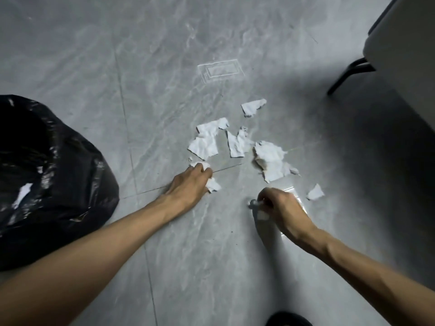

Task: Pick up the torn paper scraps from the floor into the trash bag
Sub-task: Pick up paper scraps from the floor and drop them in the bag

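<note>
Several torn white paper scraps [207,141] lie scattered on the grey tiled floor [164,67] ahead of me. The black trash bag [54,175] stands open at the left, with a few white scraps visible inside. My left hand [188,183] is down on the floor, its fingers closed on a crumpled white scraps [213,184]. My right hand [280,208] is low near the floor, fingers pinched on a small paper scrap [254,203]. A large crumpled scrap [271,161] lies just beyond my right hand, and a small one [315,192] to its right.
A grey chair or table edge [400,43] with a black leg [348,74] stands at the upper right. A dark shoe tip [289,320] shows at the bottom edge. A shiny clear plastic piece [297,196] lies under my right hand.
</note>
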